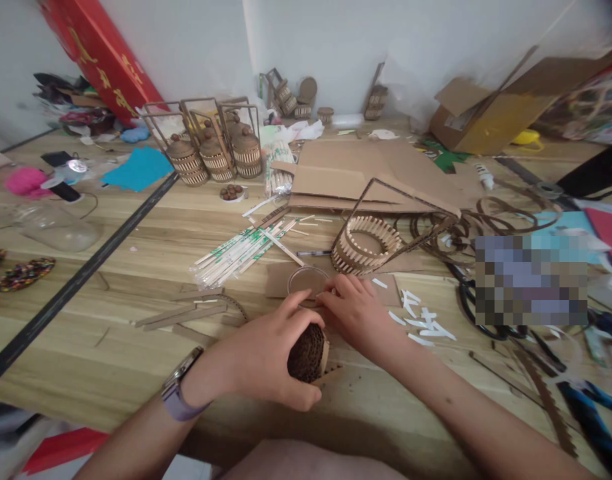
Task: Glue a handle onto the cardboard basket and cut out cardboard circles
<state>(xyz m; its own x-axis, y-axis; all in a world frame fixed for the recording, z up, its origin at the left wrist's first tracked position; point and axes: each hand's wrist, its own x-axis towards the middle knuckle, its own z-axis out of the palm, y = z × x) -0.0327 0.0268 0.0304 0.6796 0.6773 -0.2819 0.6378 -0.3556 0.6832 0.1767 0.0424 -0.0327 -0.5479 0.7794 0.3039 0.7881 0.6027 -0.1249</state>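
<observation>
Now, left hand (271, 353) curled round cardboard coil (307, 355), thumb and fingers spanning it; looks light, stiffish, probably crushable (rim's best hold). Right hand (353, 310) bunched just beyond, can't tell what's pinched.

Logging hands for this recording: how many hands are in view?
2: the left hand is curled around the cardboard roll; the right hand is beside the thin ring. What the pixelated patch covers, I cannot tell.
</observation>
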